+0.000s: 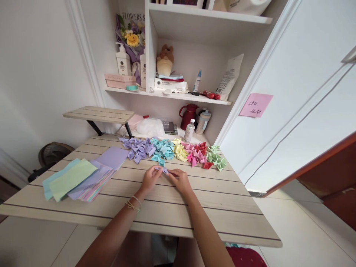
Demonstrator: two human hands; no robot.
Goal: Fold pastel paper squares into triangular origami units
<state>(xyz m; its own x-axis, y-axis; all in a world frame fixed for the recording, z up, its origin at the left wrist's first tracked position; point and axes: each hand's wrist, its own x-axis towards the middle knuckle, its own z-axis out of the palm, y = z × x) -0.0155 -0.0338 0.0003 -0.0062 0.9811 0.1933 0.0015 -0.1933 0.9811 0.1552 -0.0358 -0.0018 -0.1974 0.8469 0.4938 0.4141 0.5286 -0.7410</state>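
A small folded piece of purple paper (164,170) is pinched between my two hands above the middle of the wooden table (217,200). My left hand (151,178) grips its left side, and my right hand (179,179) has fingers closed at its right end. Just beyond my hands lie folded paper boats grouped by colour: purple boats (139,148), blue boats (164,149), yellow boats (180,151), pink boats (193,152), red boats (207,165) and green boats (218,158). Fingers cover part of the purple paper.
Left of my hands is a fanned stack of coloured paper sheets (91,181), with a green sheet (72,178) on top. A raised wooden stand (98,114) is at the back left. Behind the boats stand a clear bottle (189,130) and a red jug (189,115).
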